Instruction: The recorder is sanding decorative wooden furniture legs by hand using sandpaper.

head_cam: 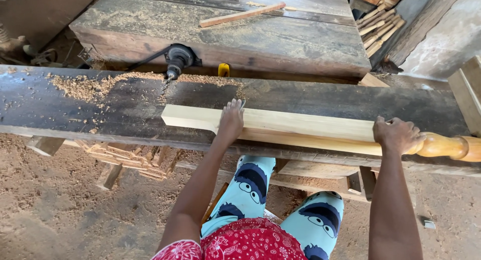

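Tabletop: a long dark plank tabletop [100,107] runs across the view under both hands, scarred and dusted with pale sawdust [82,85] well off to the far left of the left fingers.
Second bench: a heavier weathered wooden bench [280,42] stands beyond the fingers, with a thin wood strip [242,15] lying on its top.
Room: a workshop with an earth floor [65,210] covered in sawdust below the hands; stacked turned wood pieces [381,24] lean beyond the right fingers at the far wall.
Tool: a black power tool head [176,59] with a cable sits at the gap between the two benches, beyond and left of the left fingers.
Workpiece: a pale squared wooden beam [300,127] lies flat along the tabletop, its cut end left of the left fingers; past the right fingers it becomes a turned, rounded orange-brown end [448,145].
Left hand [231,122]: rests palm down across the beam, fingers [234,105] stretched flat and close together, not clamped.
Right hand [398,134]: fingers curled over the beam's top where square meets turned, gripping it.
Containers: none seen.
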